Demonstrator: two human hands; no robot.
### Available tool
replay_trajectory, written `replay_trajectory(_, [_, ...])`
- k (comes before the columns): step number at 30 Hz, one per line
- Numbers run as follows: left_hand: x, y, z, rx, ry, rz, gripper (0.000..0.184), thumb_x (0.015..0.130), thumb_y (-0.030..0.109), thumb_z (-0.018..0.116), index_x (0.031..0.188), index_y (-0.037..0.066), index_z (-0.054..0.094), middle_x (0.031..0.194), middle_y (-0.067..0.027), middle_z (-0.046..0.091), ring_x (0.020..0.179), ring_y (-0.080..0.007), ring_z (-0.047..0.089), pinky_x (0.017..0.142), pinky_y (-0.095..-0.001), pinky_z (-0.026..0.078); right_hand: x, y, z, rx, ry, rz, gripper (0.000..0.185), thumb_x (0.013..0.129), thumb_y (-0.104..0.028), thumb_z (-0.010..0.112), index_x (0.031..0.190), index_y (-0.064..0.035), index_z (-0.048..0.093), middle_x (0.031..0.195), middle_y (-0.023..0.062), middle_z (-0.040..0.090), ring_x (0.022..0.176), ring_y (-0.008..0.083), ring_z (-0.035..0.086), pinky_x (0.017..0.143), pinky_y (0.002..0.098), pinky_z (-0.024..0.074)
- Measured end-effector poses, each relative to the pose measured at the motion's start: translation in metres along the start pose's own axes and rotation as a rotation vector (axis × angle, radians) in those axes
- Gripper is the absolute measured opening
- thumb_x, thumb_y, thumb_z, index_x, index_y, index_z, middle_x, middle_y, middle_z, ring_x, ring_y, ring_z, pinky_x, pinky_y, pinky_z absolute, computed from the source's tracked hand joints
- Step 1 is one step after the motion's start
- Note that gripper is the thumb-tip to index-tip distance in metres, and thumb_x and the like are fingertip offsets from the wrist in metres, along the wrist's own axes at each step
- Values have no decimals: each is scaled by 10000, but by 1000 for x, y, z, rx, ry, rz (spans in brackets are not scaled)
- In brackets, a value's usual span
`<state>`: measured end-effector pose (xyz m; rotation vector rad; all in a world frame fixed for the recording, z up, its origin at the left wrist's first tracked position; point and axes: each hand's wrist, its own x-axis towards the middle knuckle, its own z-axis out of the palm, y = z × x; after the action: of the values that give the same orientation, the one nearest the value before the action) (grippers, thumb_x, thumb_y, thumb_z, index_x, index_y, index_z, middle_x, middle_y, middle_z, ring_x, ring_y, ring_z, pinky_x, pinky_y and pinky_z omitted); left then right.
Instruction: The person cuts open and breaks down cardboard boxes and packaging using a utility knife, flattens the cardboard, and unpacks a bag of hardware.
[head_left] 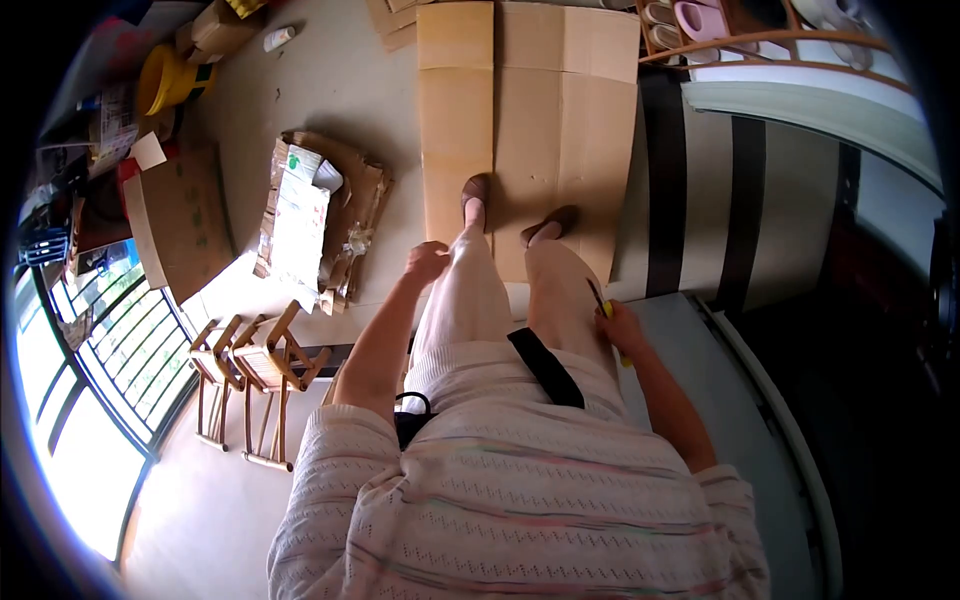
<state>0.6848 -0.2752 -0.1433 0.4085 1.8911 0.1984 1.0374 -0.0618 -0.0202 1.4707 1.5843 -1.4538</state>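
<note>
My right hand [620, 330] is closed on a yellow-handled tool [608, 309] beside my right thigh; its thin dark tip points up and forward, and its exact kind is hard to make out. Beside my left knee hangs my left hand [428, 262], its fingers curled and partly hidden, with no object visible in it. Both my feet are on a large flattened cardboard sheet [540, 110] with fold lines, which lies on the floor. To its left rests a stack of torn cardboard [350, 210] with a white-faced piece [300, 215] on top.
Two wooden stools [262, 360] stand at the left near a barred window [120, 320]. A brown box [185, 220] and a yellow bucket [165, 80] are at the far left. Shoes [700, 20] fill a rack at the upper right. A small bottle [279, 39] lies on the floor.
</note>
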Motion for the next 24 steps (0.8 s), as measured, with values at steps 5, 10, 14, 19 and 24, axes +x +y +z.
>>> replay_trajectory(5, [-18,45,-2,326,-152,-15,293,776,285,519,1045,255,631,1114,-121,569,1039,-311,544,882,-409,445,0,-16,38,-29,-4,-18,242,779,-234,594,929,-44,591,884,167,625,833,333,593,728,373,457])
replay_trajectory(10, [-28,46,-14,401,-154,50,301,794,277,484,1054,233,630,1114,-111,558,1073,-289,521,903,-409,420,-3,-54,45,-67,23,-49,252,762,-225,602,943,-50,593,893,159,628,843,322,597,734,372,456])
replay_trajectory(14, [-39,35,-19,283,-163,47,311,791,277,485,1060,221,629,1114,-125,556,1065,-295,523,902,-404,421,-3,-69,41,-194,-10,24,259,746,-210,610,949,-50,592,898,153,630,835,318,599,729,372,455])
replay_trajectory(19, [-49,29,-1,186,-68,11,314,787,280,489,1052,195,635,1125,-128,552,1055,-302,526,904,-396,417,11,-50,32,-278,-18,-103,266,757,-196,609,960,-24,595,803,129,628,720,226,610,658,327,462])
replay_trajectory(24, [-65,38,28,132,-31,-29,319,818,293,432,1042,182,629,1192,-104,511,1113,-284,490,918,-391,410,34,-10,5,-288,-63,-182,243,747,-179,612,932,-22,595,733,82,618,621,154,594,592,290,461])
